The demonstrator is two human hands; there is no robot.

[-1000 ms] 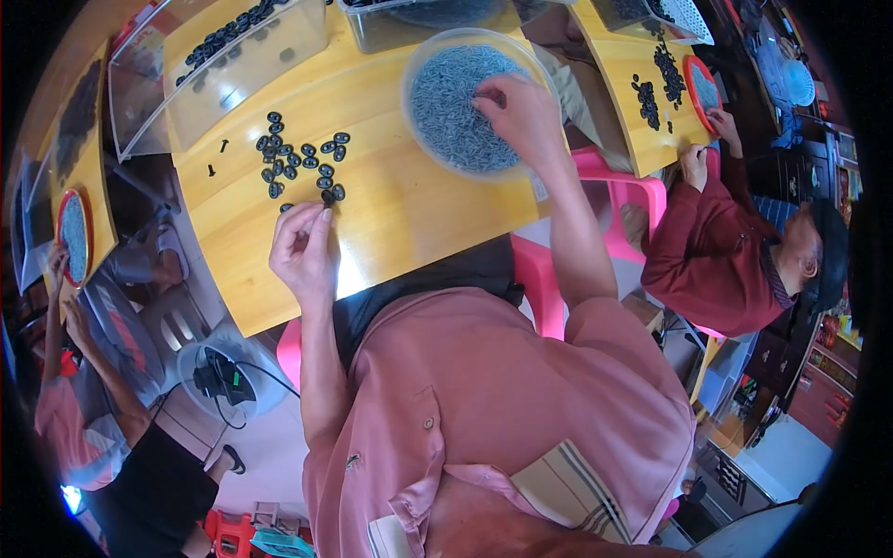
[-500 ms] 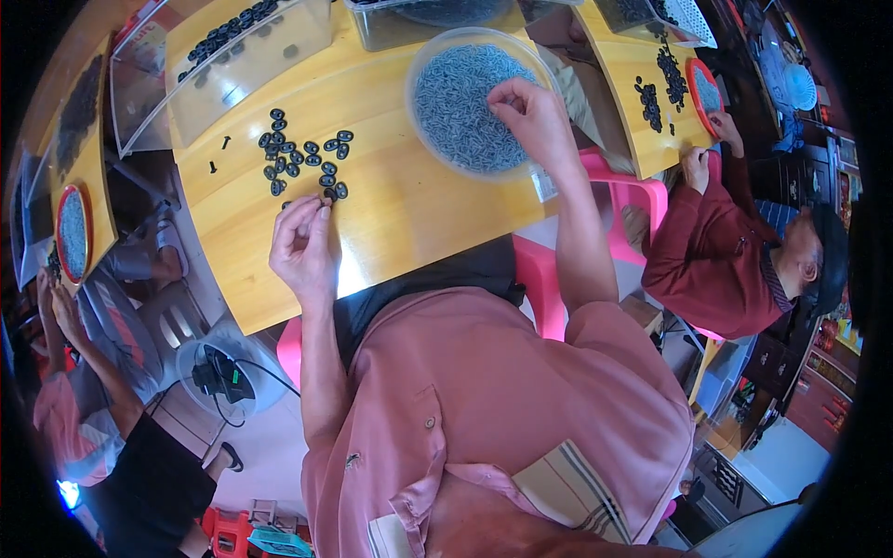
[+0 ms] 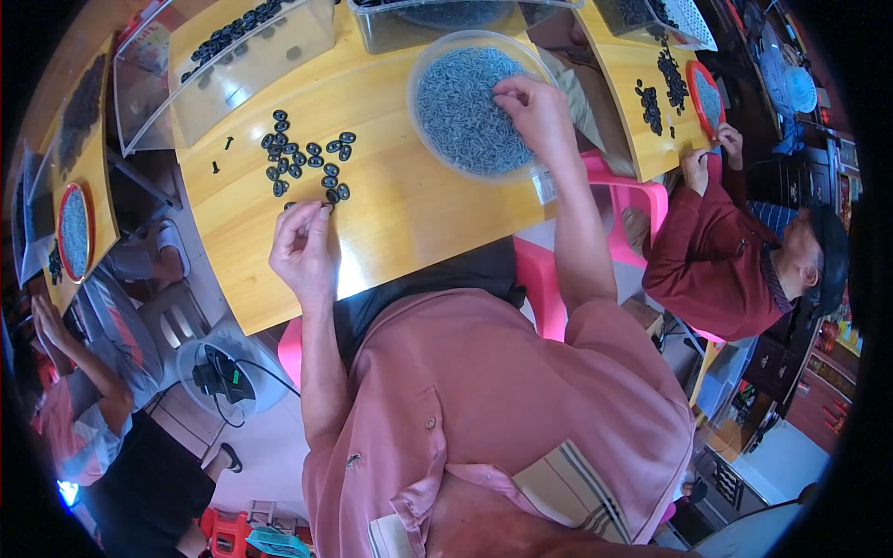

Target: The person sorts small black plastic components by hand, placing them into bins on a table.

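Observation:
My left hand [image 3: 303,244] is pinched closed at the near edge of a loose group of small black oval pieces with holes [image 3: 296,158]. Its fingertips touch or nearly touch the closest ones, and what lies between them is too small to make out. Over a round clear tub [image 3: 416,121] full of small grey screws [image 3: 465,102], my right hand [image 3: 541,119] has thumb and fingers pressed together, tips at the heap's right side. Any screw in that pinch is hidden.
Two black screw-like pieces [image 3: 221,155] lie left of the group on the yellow table [image 3: 400,219]. Clear bins [image 3: 279,70] stand along the far side, one holding black pieces. Co-workers sit at tables on both sides; a red-rimmed tray [image 3: 693,93] lies near the right one.
My right hand has shifted very slightly right within the tub, fingers still pinched. My left hand stays in place. The co-worker's hands at the left have moved lower.

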